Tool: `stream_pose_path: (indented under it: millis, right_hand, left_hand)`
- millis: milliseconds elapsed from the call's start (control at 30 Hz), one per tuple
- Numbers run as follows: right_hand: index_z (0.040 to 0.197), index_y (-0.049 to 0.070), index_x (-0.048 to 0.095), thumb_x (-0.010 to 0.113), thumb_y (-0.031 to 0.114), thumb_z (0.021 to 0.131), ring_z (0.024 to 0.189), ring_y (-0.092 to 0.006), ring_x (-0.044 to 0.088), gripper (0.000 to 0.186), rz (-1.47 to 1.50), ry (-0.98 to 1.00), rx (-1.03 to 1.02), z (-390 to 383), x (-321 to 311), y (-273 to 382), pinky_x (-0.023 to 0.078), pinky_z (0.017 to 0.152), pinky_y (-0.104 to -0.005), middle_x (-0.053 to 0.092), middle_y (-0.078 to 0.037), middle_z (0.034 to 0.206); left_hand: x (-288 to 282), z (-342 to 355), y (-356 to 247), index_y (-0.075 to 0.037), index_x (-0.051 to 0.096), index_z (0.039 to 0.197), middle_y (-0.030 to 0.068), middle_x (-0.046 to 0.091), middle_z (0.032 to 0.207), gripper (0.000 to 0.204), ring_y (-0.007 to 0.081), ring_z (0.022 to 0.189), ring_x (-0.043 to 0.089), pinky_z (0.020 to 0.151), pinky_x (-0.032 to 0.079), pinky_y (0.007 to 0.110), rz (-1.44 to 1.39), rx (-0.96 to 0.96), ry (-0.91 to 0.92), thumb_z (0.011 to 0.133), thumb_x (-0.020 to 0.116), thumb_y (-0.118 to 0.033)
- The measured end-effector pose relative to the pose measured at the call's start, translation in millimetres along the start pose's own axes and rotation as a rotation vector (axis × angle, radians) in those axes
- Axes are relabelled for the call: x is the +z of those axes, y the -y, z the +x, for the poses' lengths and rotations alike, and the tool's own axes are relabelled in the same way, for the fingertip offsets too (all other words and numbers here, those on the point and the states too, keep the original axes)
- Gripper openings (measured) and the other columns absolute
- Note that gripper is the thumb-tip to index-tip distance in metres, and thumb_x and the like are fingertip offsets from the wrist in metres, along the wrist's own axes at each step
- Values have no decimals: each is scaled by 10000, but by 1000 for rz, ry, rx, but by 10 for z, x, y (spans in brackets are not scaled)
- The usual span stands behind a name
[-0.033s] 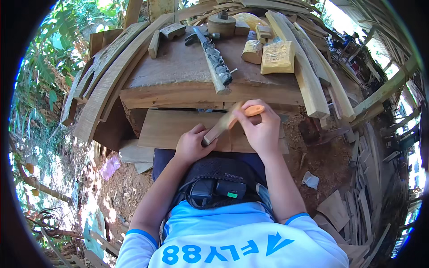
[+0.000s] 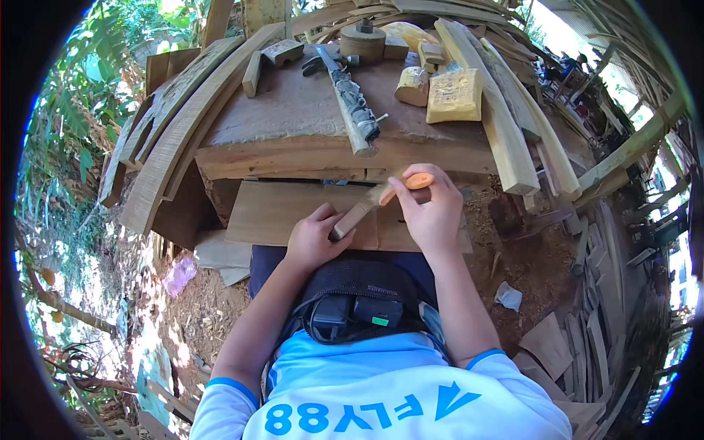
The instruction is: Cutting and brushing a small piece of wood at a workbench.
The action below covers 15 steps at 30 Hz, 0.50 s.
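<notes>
The relation that matters lies in the gap between the two hands: a short, pale wooden strip (image 2: 353,219) juts from the left hand (image 2: 315,238) up and to the right, its long axis slanting toward the right hand (image 2: 433,209). An orange-handled tool (image 2: 419,180) runs down and left from that right hand on nearly the same slant, so its working end comes to the strip's far end. That working end is blurred; it looks like a brush's bristles, but I cannot say for certain, nor whether it touches the wood or stops just beside it. The left hand is nearer the strip, closed around its lower end, with the thumb lying along the upper side. The right hand is drawn in narrow, pinching the orange handle between thumb and fingers, the rounded butt showing beyond the grip. Both hands are above a flat board (image 2: 273,210) that lies crosswise in front of the person's lap, close to the near edge of the worktop (image 2: 253,117). Beyond, on the worktop, a hammer (image 2: 350,103) with a dark-wrapped handle points its butt toward the person, and a yellowish block (image 2: 455,95) sits to its right.
</notes>
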State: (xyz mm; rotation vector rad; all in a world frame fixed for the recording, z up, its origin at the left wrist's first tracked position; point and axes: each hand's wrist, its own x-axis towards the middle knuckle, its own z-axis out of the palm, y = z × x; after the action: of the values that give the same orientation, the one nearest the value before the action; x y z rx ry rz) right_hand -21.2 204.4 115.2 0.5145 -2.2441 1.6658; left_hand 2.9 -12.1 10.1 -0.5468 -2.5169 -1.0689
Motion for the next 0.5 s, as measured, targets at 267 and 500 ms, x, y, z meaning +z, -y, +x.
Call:
stream_pose_path:
  millis: [267, 500]
  right_hand:
    - [913, 24, 659, 847, 168, 843, 701, -105, 678, 247, -272, -85, 57, -72, -171, -96, 546, 666, -278, 706, -45, 777]
    - [887, 24, 670, 855, 170, 825, 744, -115, 702, 244, -130, -136, 93, -112, -125, -167, 543, 703, -267, 731, -74, 823]
  left_hand:
    - [-9, 6, 15, -183, 752, 1173, 30, 569, 1001, 510, 215, 909, 649, 764, 585, 378, 149, 164, 2, 669, 764, -111]
    - [-27, 12, -23, -173, 650, 1273, 59, 578, 1079, 630, 245, 948, 664, 789, 589, 386, 88, 88, -19, 659, 753, -73]
